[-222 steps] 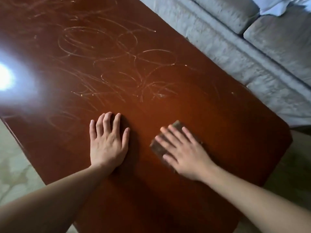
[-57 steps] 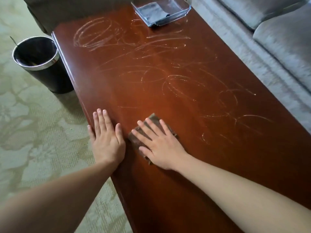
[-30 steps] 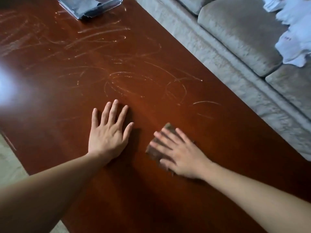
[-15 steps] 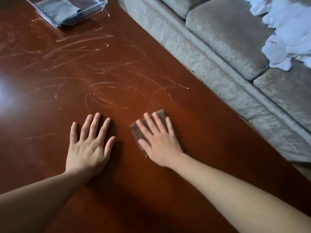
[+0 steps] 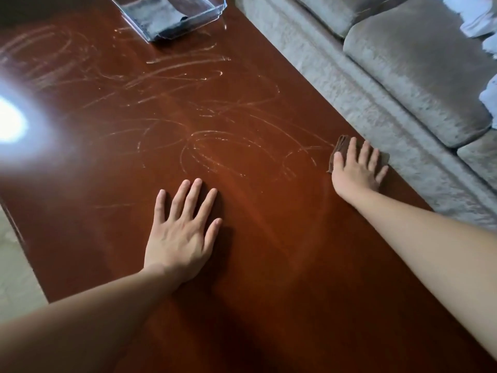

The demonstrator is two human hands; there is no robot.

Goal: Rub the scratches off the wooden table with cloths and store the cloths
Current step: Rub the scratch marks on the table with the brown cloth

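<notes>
Right hand (image 5: 356, 169) is pressing flat, fingers spread, on a folded brown cloth (image 5: 343, 146), pinning it rather than gripping it, at the right edge of the wooden table (image 5: 282, 238), just beside the sofa (image 5: 403, 84). Cloth is poking out beyond the fingertips on the far side and on the right. Left hand (image 5: 180, 232) is lying palm down, released, fingers spread, on bare wood near the middle of the table, well apart from the cloth and holding nothing. Pale looping scratches (image 5: 215, 146) are covering the far part of the tabletop, running from the cloth leftward and up toward the far end; the wood near the person is looking clean. Clear plastic tray (image 5: 207, 16) is sitting at the far end of the table with a grey cloth (image 5: 158, 18) lying inside it. Bright light glare (image 5: 10, 122) is reflecting off the left side of the table. White fabric (image 5: 481, 17) is lying on the sofa at far right. Pale floor (image 5: 16, 270) is showing at left.
</notes>
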